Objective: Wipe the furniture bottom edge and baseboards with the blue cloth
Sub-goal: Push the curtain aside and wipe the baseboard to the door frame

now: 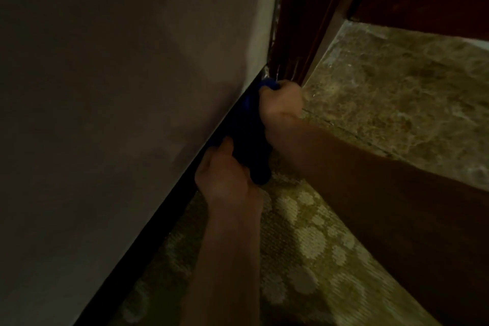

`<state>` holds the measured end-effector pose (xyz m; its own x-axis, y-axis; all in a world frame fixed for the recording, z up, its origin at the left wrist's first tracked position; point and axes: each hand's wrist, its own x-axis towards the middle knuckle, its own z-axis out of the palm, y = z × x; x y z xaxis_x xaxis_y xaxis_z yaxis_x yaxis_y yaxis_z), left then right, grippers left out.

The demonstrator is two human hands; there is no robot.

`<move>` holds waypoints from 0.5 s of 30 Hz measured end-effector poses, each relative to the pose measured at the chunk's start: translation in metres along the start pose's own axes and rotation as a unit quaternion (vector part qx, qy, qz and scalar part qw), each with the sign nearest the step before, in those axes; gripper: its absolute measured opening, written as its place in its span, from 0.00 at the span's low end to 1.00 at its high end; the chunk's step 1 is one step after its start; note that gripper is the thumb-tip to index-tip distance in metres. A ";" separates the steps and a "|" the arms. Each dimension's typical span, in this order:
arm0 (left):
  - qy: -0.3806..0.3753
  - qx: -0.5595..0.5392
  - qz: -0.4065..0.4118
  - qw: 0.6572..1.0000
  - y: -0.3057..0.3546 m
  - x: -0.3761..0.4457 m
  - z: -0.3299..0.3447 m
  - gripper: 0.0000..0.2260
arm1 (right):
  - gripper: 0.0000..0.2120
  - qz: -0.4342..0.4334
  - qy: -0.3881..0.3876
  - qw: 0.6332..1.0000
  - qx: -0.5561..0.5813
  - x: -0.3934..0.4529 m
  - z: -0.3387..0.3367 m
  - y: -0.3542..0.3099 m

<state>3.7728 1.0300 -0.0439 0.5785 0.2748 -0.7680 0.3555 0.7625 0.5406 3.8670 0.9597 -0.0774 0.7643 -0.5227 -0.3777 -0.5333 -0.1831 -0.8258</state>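
While both hands [281, 102] [223, 174] grip, blue cloth [254, 137] btwn fingers [268, 90], against baseboard [158, 225].

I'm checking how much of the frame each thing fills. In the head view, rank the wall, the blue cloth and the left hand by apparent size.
1. Wall, by far the largest.
2. Blue cloth and left hand look about alike; the cloth is partly hidden in both hands, so I won't rank them.

Very dim, grainy pic. Light comes from upper right: mottled beige-green marble floor [412, 82] brightest. Plain grey wall [119, 87] fades to murk at left; black baseboard strip [158, 222] nearly lost in shadow. Soft focus throughout, w/ slight wide-angle bend at edges.
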 end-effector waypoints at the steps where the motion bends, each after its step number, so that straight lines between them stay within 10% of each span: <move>1: 0.007 0.000 0.014 1.000 -0.004 -0.002 -0.003 0.08 | 0.12 -0.019 0.007 1.000 -0.018 -0.008 0.001 0.001; 8: 0.041 -0.003 -0.035 0.999 -0.021 0.007 -0.067 0.25 | 0.14 0.023 -0.145 0.989 0.020 -0.061 0.001 0.043; 9: 0.053 -0.106 -0.078 0.990 -0.023 0.011 -0.060 0.26 | 0.13 0.066 -0.139 0.986 0.070 -0.054 -0.003 0.041; 15: -0.067 0.157 0.029 0.985 -0.009 0.014 0.008 0.22 | 0.11 0.241 -0.016 0.921 0.306 -0.020 -0.044 0.033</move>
<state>3.7836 1.0228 -0.0570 0.6887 0.2157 -0.6923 0.5173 0.5229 0.6775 3.8180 0.9274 -0.0782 0.5069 -0.3948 -0.7663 -0.5171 0.5720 -0.6367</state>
